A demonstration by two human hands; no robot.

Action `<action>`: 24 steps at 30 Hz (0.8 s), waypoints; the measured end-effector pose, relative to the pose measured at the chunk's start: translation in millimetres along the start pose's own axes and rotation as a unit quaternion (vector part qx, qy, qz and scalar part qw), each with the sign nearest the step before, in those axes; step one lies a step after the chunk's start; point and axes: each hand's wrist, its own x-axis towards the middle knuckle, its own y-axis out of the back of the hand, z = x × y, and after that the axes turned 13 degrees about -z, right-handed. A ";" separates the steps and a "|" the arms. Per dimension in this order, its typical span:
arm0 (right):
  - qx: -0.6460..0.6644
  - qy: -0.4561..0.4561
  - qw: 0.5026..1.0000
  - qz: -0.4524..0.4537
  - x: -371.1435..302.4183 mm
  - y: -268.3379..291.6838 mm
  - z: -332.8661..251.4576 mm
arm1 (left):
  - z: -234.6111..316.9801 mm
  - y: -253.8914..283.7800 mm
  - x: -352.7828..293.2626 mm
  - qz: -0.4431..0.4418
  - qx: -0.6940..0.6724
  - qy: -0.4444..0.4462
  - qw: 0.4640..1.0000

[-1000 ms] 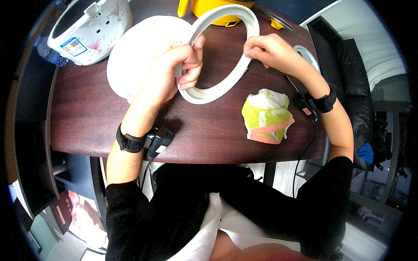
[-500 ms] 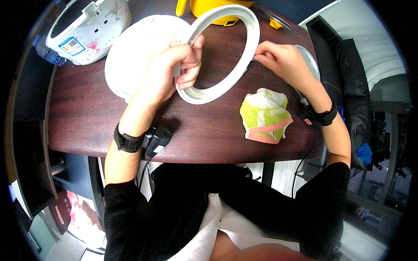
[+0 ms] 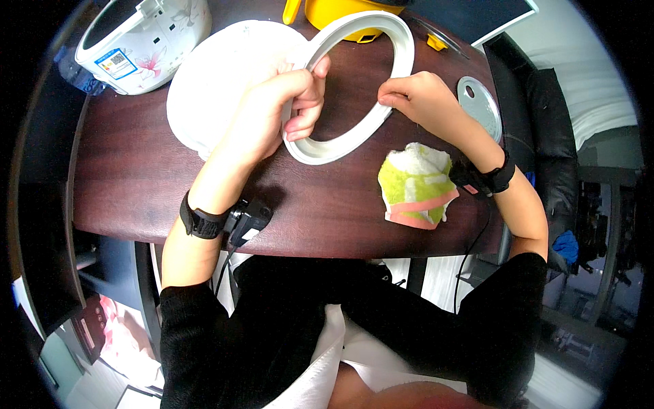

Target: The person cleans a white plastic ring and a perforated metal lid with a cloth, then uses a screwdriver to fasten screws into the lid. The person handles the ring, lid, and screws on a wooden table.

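A white plastic ring (image 3: 402,48) is held up at a tilt over the table. My left hand (image 3: 289,102) is closed around its left side. At the ring's right side, the fingertips of my right hand (image 3: 426,99) are pinched together against its rim. Behind my left hand lies a large round white lid-like piece (image 3: 204,88), partly covered by my hand and wrist. Nearer to me, below my right hand, rests a crumpled green and white cloth (image 3: 417,180) with a pink edge.
A white rice cooker body (image 3: 157,51) with flower prints stands at the back left. At the back is a yellow container (image 3: 340,12), with a small yellow piece (image 3: 436,43) to its right. A grey metal disc (image 3: 487,123) lies near the right table edge.
My right hand has moved left, its fingertips now overlapping the ring's rim. My left hand and the ring have shifted slightly right in the picture. More of the metal disc shows.
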 end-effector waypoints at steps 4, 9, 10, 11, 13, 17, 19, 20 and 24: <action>0.127 -0.091 0.987 -0.025 -4.2 13.7 -8.5 | 0.1 3.5 -0.1 0.002 0.000 -0.006 1.000; 0.223 -0.139 0.965 -0.012 -21.9 32.8 -0.7 | 0.9 2.1 -0.3 0.000 0.017 -0.008 1.000; 0.227 -0.132 0.965 -0.004 -26.3 34.6 2.9 | 1.0 2.1 -0.2 -0.001 0.013 -0.007 1.000; 0.234 -0.138 0.962 0.007 -31.7 37.0 6.8 | 1.1 2.1 -0.2 -0.001 0.010 -0.007 1.000; 0.247 -0.147 0.957 0.027 -44.1 42.9 14.8 | 1.6 2.5 -0.8 -0.004 0.007 -0.007 1.000; 0.315 -0.169 0.924 0.138 -91.4 54.2 48.1 | 1.8 2.6 -0.8 -0.009 0.007 -0.011 1.000; 0.333 -0.216 0.893 0.212 -115.8 63.8 62.1 | 1.5 2.7 -2.1 -0.003 0.012 -0.014 1.000; 0.330 -0.234 0.882 0.242 -129.5 67.9 70.9 | 1.7 2.9 -2.8 0.000 0.015 -0.016 1.000; 0.292 -0.293 0.850 0.327 -218.1 74.4 121.5 | 0.6 1.5 1.6 -0.002 0.011 -0.009 1.000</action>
